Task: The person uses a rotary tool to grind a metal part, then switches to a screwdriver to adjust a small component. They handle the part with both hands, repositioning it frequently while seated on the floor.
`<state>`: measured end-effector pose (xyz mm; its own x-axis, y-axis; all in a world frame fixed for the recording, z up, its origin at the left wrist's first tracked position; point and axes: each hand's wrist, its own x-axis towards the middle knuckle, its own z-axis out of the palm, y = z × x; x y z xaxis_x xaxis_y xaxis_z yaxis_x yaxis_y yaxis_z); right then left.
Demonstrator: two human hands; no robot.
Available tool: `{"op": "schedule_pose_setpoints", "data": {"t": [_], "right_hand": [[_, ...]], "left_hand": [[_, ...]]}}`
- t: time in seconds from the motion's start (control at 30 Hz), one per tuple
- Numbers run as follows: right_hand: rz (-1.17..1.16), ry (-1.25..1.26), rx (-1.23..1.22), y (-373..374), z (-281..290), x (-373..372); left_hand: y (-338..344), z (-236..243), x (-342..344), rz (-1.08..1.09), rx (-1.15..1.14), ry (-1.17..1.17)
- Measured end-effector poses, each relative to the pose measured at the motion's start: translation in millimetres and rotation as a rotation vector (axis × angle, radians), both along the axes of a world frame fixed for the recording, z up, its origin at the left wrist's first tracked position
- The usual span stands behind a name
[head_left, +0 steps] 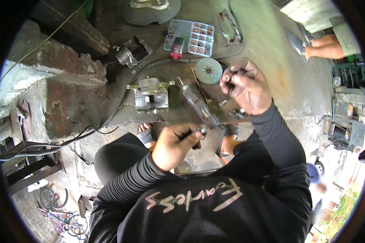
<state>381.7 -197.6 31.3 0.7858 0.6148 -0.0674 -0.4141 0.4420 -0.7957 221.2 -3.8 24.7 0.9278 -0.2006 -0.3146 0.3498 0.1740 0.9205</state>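
My left hand (175,146) is closed, pinching a small round metal part (202,130) between thumb and fingers above my lap. Raised farther forward, my right hand (249,90) has its fingers curled around a small copper-coloured piece (227,77) near the fingertips; its exact kind is too small to make out. Between and beyond the hands lies a long grey power tool (199,106) with a narrow metal tip. A metal brake caliper (151,97) rests to its left. Just left of my right hand is a pale green disc (210,72) with a star-shaped centre hole.
A clear compartment box (200,38) holds small copper-coloured parts, with a red-and-dark packet (177,48) on its lid side. Another metal casting (134,52) sits at far left. A black cable (121,101) crosses the floor. Someone's sandalled foot (298,43) stands at far right.
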Motion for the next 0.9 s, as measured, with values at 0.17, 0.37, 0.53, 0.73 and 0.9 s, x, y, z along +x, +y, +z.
{"op": "schedule_pose_setpoints", "data": {"t": [0.17, 0.37, 0.53, 0.73, 0.9], "right_hand": [[-0.07, -0.015, 0.144, -22, 41, -105], [-0.237, -0.31, 0.118, -51, 63, -179], [-0.302, -0.431, 0.108, -78, 77, -204], [-0.389, -0.641, 0.098, -100, 79, -213], [-0.451, -0.756, 0.102, -111, 81, -216]], "left_hand": [[-27, 58, -24, 0.099, -0.065, -0.176], [-72, 109, -71, 0.047, 0.066, -0.251], [-105, 126, -95, 0.042, 0.113, -0.285], [-134, 137, -111, 0.077, 0.233, -0.319], [-151, 142, -117, 0.118, 0.303, -0.399]]}}
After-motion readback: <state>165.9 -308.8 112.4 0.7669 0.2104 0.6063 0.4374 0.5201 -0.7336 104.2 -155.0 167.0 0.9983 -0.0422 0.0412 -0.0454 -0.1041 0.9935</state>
